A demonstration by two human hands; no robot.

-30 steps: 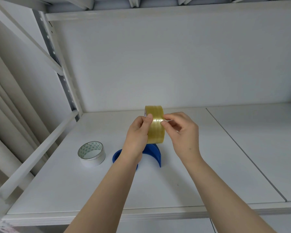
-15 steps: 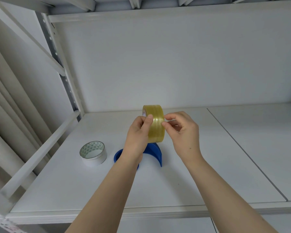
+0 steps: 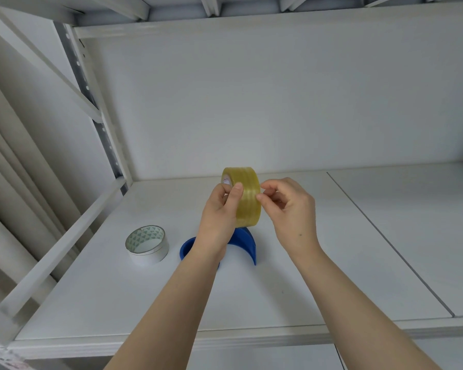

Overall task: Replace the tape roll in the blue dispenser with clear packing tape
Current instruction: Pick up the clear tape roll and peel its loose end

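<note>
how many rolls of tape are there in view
2. The clear yellowish tape roll is held above the shelf by the left hand, the right hand pinching at its surface. The white roll lies flat, left of the blue dispenser.

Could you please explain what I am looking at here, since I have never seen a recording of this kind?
There is no machine here. A person wears a camera on the head, so the one picture looks forward and down at their own two bare arms reaching over a white shelf.

The left hand grips a roll of clear, yellowish packing tape, held upright on its edge above the shelf. The right hand pinches at the roll's outer face with its fingertips, probably feeling for the loose end.

On the shelf below lies the blue dispenser, partly hidden behind the left wrist. To its left, apart from it, a white tape roll lies flat.
</note>
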